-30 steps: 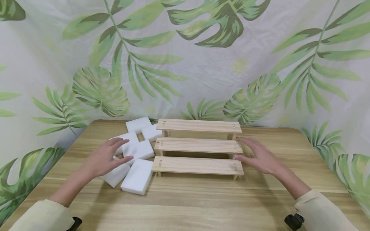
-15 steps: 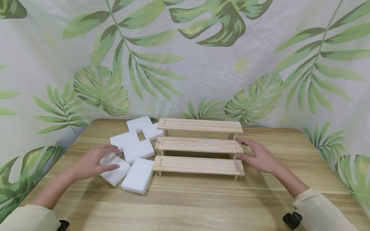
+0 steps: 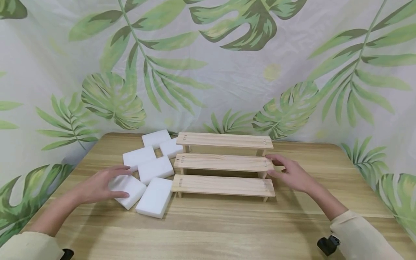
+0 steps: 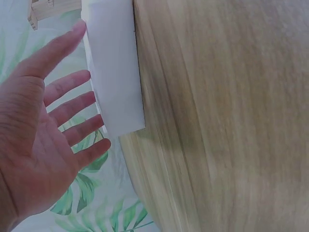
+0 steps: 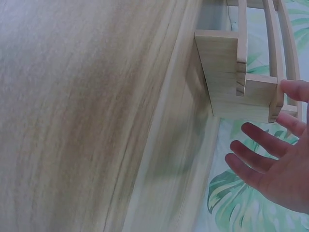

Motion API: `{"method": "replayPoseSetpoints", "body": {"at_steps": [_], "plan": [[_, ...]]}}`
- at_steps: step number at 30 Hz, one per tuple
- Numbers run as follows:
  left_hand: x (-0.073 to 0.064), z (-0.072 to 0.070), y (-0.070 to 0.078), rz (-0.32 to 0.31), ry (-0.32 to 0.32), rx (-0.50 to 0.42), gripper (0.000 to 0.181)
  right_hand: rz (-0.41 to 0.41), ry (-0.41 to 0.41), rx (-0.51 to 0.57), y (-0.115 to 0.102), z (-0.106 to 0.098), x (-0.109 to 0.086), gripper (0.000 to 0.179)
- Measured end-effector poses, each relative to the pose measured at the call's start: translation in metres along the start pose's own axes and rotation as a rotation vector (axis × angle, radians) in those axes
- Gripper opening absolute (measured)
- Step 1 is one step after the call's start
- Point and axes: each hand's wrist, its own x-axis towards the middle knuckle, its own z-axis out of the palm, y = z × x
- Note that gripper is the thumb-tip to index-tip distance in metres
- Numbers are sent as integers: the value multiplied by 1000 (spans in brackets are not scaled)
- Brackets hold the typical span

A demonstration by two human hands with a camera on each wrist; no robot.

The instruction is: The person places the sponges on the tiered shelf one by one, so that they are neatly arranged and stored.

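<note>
A three-tier wooden display stand (image 3: 224,162) occupies the table's middle. White foam-like blocks lie at its left. My left hand (image 3: 97,186) is over the nearest left block (image 3: 133,191), its thumb and fingers spread apart. In the left wrist view, the thumb tip meets the edge of a white block (image 4: 113,63), and the other fingertips lie along that edge. My right hand (image 3: 294,175) is at the stand's right end, thumb at the front edge of the middle board and index finger at its back, pinching it. In the right wrist view the remaining fingers extend loosely.
Several other white blocks, including one upright-lying rectangle (image 3: 154,198), crowd the stand's left side. The wood-grain table (image 3: 221,231) reaches back to a leaf-print cloth (image 3: 227,79). A black device (image 3: 328,245) is strapped near the right sleeve.
My left hand has moved left and slightly down, off the middle blocks to the nearest left one. My right hand has drawn in slightly around the middle board. The stand has stayed put.
</note>
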Motion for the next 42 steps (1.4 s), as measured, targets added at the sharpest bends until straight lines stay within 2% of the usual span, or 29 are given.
{"method": "replayPoseSetpoints", "body": {"at_steps": [5, 8, 12, 15, 18, 21, 28, 31, 36, 42], "plan": [[1, 0, -1, 6, -2, 13, 64, 21, -25, 52, -2, -2, 1, 51], [0, 0, -2, 60, 40, 38, 57, 38, -39, 56, -4, -2, 1, 53], [0, 1, -3, 134, 104, 80, 39, 63, -47, 60, -3, -2, 2, 53], [-1, 0, -4, 141, 99, 89, 28, 69, -51, 67, -2, -2, 3, 53], [-1, 0, -4, 123, 68, 82, 24, 66, -54, 63, -2, -2, 4, 53], [-3, -2, -4, 105, 41, 69, 30, 72, -54, 58, -3, -2, 4, 53], [-7, -10, -7, 54, -72, 20, 70, 80, -53, 62, -6, -1, 4, 53], [-9, -11, -10, 50, -91, -7, 83, 78, -53, 59, -6, -1, 3, 53], [-12, -10, -16, 73, -64, -31, 89, 82, -44, 58, -5, -1, 4, 53], [-11, -7, -22, 136, -5, 81, 81, 85, -29, 55, -1, 0, 4, 52]]}}
